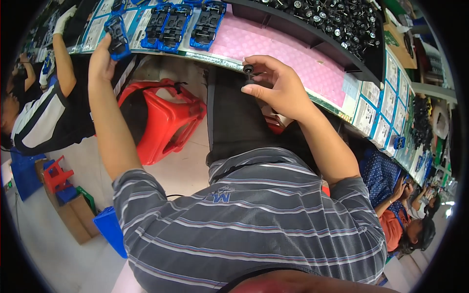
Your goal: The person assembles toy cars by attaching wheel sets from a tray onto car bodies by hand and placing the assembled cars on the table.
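My left hand (100,61) is at the far left of the bench, its thumb and fingers around the near end of a blue toy car (117,38). The car's dark underside faces up. In front of my body, my right hand (281,88) pinches a pair of small black wheels on an axle (248,75) between thumb and fingers, just off the bench's near edge. Several more blue toy cars (207,25) lie underside up on the bench, between my two hands and farther back.
A black tray (312,50) heaped with wheels stands at the back right on a pink mat (273,46). Below the bench is a red plastic stool (168,119). A co-worker's arm (63,63) reaches to the bench on the left; other people sit at the right.
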A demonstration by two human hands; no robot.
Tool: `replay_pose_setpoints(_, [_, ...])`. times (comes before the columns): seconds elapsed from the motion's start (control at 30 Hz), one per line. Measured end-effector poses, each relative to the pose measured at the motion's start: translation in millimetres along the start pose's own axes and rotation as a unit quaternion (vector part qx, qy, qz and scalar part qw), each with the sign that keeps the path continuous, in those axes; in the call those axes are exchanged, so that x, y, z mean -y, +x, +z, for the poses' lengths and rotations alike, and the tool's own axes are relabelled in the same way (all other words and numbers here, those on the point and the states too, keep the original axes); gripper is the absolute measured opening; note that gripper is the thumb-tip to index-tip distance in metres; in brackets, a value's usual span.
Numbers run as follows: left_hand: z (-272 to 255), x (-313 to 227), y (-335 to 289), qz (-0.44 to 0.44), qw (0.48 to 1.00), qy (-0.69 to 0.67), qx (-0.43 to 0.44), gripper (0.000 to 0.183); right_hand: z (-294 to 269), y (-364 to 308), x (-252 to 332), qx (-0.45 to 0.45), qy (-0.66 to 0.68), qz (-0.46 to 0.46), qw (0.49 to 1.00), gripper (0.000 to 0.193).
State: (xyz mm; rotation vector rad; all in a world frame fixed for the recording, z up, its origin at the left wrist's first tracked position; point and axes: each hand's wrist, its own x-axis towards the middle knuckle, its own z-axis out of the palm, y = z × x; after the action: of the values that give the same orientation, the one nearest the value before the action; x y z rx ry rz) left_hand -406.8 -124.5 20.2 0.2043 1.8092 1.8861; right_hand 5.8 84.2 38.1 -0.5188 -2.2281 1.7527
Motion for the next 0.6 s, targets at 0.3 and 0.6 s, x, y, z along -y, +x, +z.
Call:
replay_pose_setpoints(0.3, [19, 9, 88, 0.086, 0.929, 0.350, -0.081, 0.058, 6, 78, 41, 0.033, -0.176, -0.256, 0.950, 0.056])
replay_pose_setpoints(0.6, [77, 50, -71, 0.246, 0.927, 0.213, -0.188, 0.050, 44, 208, 83, 0.136, -0.251, -0.342, 0.895, 0.043])
